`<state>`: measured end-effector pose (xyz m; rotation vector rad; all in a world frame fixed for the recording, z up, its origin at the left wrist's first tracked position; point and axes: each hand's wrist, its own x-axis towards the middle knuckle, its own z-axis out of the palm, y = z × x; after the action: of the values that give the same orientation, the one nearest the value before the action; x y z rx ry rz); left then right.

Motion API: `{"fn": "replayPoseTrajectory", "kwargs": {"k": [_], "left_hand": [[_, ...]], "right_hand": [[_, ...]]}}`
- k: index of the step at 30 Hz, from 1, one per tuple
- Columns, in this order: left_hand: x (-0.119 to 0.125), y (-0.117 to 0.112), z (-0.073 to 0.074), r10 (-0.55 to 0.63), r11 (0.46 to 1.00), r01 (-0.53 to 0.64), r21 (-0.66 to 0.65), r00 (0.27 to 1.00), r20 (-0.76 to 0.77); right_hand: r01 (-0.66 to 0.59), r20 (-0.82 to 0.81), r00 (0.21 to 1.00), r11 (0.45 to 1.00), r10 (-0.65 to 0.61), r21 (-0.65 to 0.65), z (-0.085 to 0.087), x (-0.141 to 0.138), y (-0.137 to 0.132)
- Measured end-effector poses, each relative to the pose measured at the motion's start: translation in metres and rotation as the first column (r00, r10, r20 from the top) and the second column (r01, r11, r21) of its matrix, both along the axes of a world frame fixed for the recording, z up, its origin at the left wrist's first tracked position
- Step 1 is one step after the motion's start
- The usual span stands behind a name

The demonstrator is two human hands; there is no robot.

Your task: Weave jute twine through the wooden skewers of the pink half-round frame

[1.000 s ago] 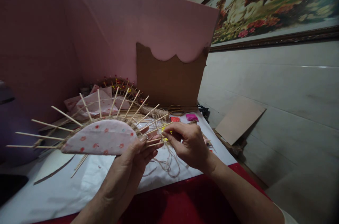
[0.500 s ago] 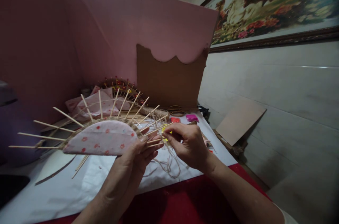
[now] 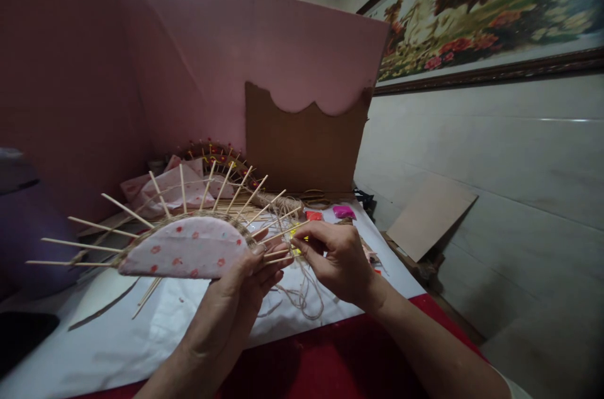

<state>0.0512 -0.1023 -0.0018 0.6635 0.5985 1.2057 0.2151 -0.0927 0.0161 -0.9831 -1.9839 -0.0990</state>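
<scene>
My left hand (image 3: 248,276) grips the right end of a half-round piece covered in pink flowered cloth (image 3: 186,251), held up off the table. Several thin wooden sticks (image 3: 94,226) fan out from its curved edge, with jute twine woven along that edge. My right hand (image 3: 337,254) pinches a strand of the jute twine (image 3: 302,289) between the sticks nearest my left fingers. Loose loops of twine hang down under both hands.
A white sheet (image 3: 141,330) lies over a red tablecloth (image 3: 321,361). Behind stand a second stick-and-twine piece (image 3: 214,157), folded flowered cloth (image 3: 155,188), a twine roll (image 3: 278,202), small red and pink packets (image 3: 343,211) and pink-covered cardboard (image 3: 302,134). A cardboard sheet (image 3: 431,213) leans on the right wall.
The held piece and both hands have shifted slightly to the right in view. My right fingers still work the twine at the same sticks.
</scene>
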Motion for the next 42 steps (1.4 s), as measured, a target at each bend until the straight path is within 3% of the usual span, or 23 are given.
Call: {"fn": "replayPoseTrajectory", "kwargs": {"k": [42], "left_hand": [[-0.0007, -0.0003, -0.0020, 0.003, 1.000, -0.003, 0.009, 1.000, -0.007]], "right_hand": [[0.006, -0.003, 1.000, 1.000, -0.006, 0.002, -0.0018, 0.0002, 0.0000]]}}
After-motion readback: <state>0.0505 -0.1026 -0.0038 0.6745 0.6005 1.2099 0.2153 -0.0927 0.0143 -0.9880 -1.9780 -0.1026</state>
